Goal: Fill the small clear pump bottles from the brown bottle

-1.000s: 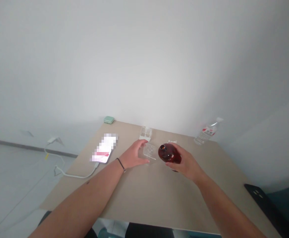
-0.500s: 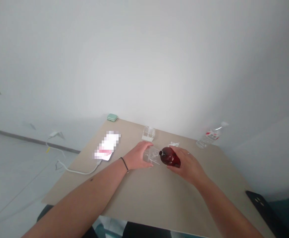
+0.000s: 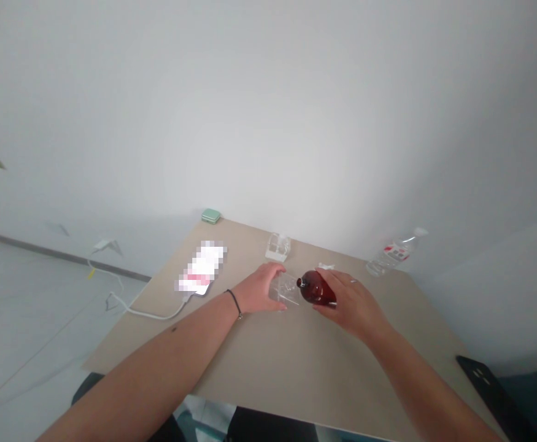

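Observation:
My left hand (image 3: 263,288) is curled around a clear plastic cup (image 3: 286,287) near the middle of the table. In my right hand (image 3: 353,304) is a dark red-brown bottle (image 3: 314,287), gripped around its body. The bottle is tilted, its uncapped neck pointing left at the cup's side. Mouth and cup lie close together, and I cannot make out any liquid passing between them. Just behind the right hand's fingers lies a small white crumpled piece (image 3: 326,266), partly hidden.
A clear box with a white base (image 3: 277,248) stands at the back. A clear bottle (image 3: 392,253) leans near the wall at the right. To the left lie a phone (image 3: 206,264) on a white cable (image 3: 153,316) and a green case (image 3: 211,215). A black object (image 3: 484,374) lies at the right edge.
The view has shifted slightly. Both hands keep their grips, and the bottle stays tilted beside the cup.

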`<state>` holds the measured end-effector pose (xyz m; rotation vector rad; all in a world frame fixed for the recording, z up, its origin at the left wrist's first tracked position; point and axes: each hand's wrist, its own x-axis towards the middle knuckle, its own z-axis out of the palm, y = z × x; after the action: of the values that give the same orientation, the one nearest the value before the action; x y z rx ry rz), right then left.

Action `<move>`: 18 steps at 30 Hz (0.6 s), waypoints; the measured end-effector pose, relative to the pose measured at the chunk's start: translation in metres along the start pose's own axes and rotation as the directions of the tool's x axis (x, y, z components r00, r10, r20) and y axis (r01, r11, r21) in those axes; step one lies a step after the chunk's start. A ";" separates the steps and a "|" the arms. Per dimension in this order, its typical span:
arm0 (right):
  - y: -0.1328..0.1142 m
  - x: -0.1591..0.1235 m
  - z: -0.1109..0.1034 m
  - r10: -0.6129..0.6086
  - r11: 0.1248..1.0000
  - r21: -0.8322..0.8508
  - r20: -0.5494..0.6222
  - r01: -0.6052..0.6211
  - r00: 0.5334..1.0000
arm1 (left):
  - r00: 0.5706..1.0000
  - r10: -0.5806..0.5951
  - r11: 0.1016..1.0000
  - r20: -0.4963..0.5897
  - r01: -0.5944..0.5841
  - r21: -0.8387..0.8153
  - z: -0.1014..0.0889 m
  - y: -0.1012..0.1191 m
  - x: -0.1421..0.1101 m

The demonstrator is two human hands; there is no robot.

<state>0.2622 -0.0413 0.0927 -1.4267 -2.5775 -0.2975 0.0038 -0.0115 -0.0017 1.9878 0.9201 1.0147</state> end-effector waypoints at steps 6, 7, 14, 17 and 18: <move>-0.003 0.001 -0.002 -0.012 1.000 -0.018 0.003 0.012 1.000 | 0.999 0.023 1.000 0.023 -0.023 0.012 -0.002 0.005 0.001; -0.003 0.001 -0.002 -0.014 1.000 -0.022 0.001 0.014 1.000 | 0.999 0.025 1.000 0.028 -0.025 0.013 -0.002 0.005 0.001; -0.002 0.000 -0.002 -0.024 0.999 -0.046 -0.006 0.024 1.000 | 1.000 0.018 1.000 0.024 -0.018 -0.014 -0.001 0.003 0.000; -0.001 0.001 -0.003 -0.025 0.999 -0.046 -0.001 0.025 1.000 | 1.000 0.014 0.999 0.026 -0.014 -0.034 0.001 0.001 0.000; -0.002 0.002 -0.003 -0.026 0.999 -0.048 0.001 0.026 1.000 | 1.000 0.010 0.999 0.026 -0.009 -0.040 0.001 0.000 0.000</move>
<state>0.2601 -0.0414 0.0964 -1.4101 -2.6077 -0.3648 0.0049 -0.0115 -0.0019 1.9690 0.8706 1.0025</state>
